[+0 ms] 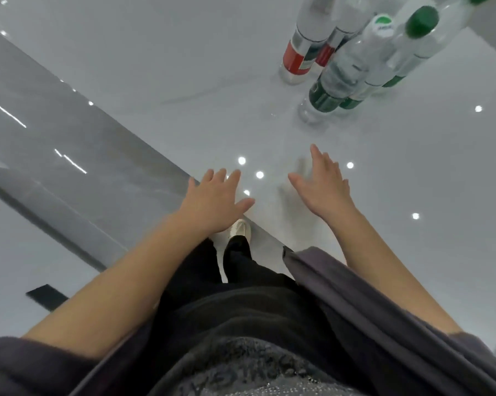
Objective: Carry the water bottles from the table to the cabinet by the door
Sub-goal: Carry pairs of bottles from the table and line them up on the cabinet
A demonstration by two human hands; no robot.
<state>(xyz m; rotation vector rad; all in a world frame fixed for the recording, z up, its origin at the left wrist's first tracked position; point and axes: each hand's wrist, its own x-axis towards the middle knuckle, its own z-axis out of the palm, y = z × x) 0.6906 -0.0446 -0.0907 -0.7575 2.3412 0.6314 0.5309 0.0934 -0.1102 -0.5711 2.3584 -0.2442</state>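
Where the floor shows, far left: glossy grey floor (55, 138) streaked with reflected light, running along the edge of the table.
My left hand (215, 201): palm down, fingers straight and spread, thumb out to the right. It holds nothing and sits over the near edge of the table.
My shoe (241, 228): pale, on the floor just below that hand, under black trouser legs.
My right hand (324, 187): flat and wide open, fingers pointing toward the bottles, with nothing in it. It is over the table top, and I cannot tell whether it touches the surface.
Table (183, 67): white and shiny, dotted with round light reflections.
Red-label bottles (296, 57): two clear ones standing upright side by side at the far right of the table, well apart from both my hands. Their bases are toward me and their necks are cut off by the top of the picture.
Green-label bottles (335, 90): at least three, packed close together just right of the red pair. They stand upright, long axis vertical, with their tops leaning to the upper right in this wide view.
Caps: a white cap (382, 24) with a green rim, and a green cap (421, 21) beside it.
Writing: there is small print on the white cap and on the labels, too blurred to read. The print on my shirt (241, 375) is just as illegible.
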